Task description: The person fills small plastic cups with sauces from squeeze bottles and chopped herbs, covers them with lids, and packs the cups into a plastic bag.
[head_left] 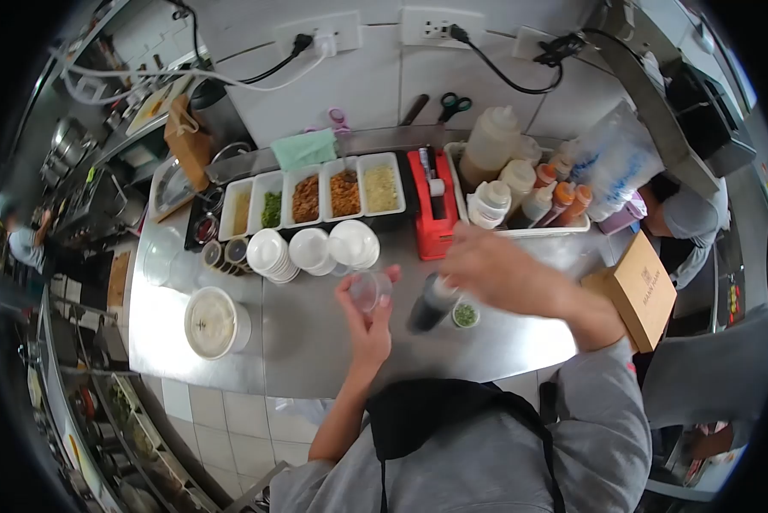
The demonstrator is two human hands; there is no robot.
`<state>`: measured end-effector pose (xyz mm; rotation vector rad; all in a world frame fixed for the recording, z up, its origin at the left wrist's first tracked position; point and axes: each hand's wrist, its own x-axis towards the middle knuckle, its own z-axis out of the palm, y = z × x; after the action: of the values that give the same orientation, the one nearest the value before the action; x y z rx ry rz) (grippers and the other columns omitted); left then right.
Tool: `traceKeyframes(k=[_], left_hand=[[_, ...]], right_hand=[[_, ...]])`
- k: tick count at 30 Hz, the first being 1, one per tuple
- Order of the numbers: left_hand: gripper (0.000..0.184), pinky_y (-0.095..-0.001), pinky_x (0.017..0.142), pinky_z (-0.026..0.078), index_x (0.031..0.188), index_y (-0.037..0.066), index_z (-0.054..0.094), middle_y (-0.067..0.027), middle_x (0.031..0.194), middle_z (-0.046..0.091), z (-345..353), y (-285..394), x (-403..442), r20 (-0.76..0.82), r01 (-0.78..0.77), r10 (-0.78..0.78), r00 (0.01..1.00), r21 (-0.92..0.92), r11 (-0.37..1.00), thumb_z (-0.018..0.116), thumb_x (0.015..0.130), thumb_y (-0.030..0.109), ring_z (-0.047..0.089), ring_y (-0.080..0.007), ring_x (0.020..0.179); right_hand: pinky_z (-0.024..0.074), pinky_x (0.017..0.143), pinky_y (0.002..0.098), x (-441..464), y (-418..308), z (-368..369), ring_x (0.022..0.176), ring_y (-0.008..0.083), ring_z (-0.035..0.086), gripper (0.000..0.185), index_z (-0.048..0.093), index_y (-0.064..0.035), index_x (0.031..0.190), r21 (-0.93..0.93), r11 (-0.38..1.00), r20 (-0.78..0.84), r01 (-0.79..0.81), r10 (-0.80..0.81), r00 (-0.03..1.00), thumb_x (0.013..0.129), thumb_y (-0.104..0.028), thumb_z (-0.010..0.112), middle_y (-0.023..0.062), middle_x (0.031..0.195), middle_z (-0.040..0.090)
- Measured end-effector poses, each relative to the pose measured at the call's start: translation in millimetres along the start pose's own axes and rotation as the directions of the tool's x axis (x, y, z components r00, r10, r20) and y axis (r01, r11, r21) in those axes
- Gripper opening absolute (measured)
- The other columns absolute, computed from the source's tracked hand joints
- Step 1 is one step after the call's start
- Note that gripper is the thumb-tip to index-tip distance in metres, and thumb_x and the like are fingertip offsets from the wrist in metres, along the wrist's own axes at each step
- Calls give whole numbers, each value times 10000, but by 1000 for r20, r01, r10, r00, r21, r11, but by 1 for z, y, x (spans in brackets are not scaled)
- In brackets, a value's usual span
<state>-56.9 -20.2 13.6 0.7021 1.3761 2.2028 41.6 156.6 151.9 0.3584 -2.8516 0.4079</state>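
Observation:
My left hand (pixel 370 318) holds a small clear plastic cup (pixel 369 291) above the steel counter, its fingers wrapped round the sides. To the right, my right hand (pixel 497 269) is blurred over a dark bottle (pixel 433 303), which leans a little; its fingers are at the bottle's top, and their exact hold is smeared by motion. Close beside the bottle sits a small cup of chopped green herbs (pixel 466 315). Stacks of white lids or cups (pixel 354 244) stand behind my left hand.
A tray of filled white containers (pixel 382 188) lies at the back, next to a red dispenser (pixel 432 224) and a bin of squeeze bottles (pixel 491 202). A white tub (pixel 218 322) stands left, a cardboard box (pixel 644 291) right. Other people (pixel 25 242) are at far left and right.

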Motion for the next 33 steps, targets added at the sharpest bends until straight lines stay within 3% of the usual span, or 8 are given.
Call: traceKeyframes(k=[2,6,13,17,20,22,28,33], left_hand=[[449,-277,826,409,1234,45,255,-147,1208,462,-1,-14,4,-39,67,-70,997,-55,996,531,888,123,495,-159,950],[403,-279,841,380,1218,37,310,-99,1148,420,-8,-28,-3,-162,-47,64,985,102,994,500,899,194,457,-151,968],[411,-279,842,364,1209,10,331,-83,1157,374,-10,-37,1,-237,-95,122,964,122,988,428,905,268,424,-155,982],[414,-277,813,386,1225,34,300,-121,1111,460,-7,-41,2,-316,-149,207,926,198,969,425,903,263,479,-178,932],[418,-290,805,396,1229,68,256,-165,976,570,-4,-35,0,-242,-134,130,962,0,991,425,908,277,534,-212,862],[417,-300,804,399,1225,86,233,-182,900,602,-3,-37,1,-264,-164,180,948,83,983,416,916,298,554,-226,825],[435,-304,796,408,1224,78,209,-196,903,610,-3,-38,0,-234,-208,244,941,167,964,385,936,353,555,-219,843],[444,-320,862,409,1218,49,208,-211,1027,571,-7,-32,-10,-182,-139,160,970,119,983,373,947,359,546,-228,928]], right_hand=[[433,785,400,15,-14,34,896,296,497,72,600,-29,753,53,998,74,-25,21,997,709,-83,620,89,775,577],[444,732,402,29,-32,78,835,291,510,68,596,-33,735,192,978,9,-82,82,997,738,-101,592,89,757,581],[472,662,396,33,-48,65,768,284,525,72,612,-34,778,237,959,-33,-155,168,985,763,-99,583,65,787,605],[476,668,383,27,-50,70,777,275,546,142,640,-27,881,356,909,-209,-217,304,930,750,-27,586,74,889,634],[477,716,372,11,-47,91,829,287,559,258,639,-31,992,417,859,-291,-297,436,851,752,32,568,103,1008,620],[472,766,367,-2,-44,116,900,302,558,344,623,-40,1078,471,818,-313,-329,504,805,763,69,540,129,1086,591],[377,949,400,-19,-50,191,1104,370,476,460,397,33,1314,555,790,-359,-261,510,781,903,-143,504,218,1262,451],[363,971,404,-16,-45,235,1115,375,474,745,262,57,1365,750,632,-307,-197,596,742,853,-370,596,236,1265,435]])
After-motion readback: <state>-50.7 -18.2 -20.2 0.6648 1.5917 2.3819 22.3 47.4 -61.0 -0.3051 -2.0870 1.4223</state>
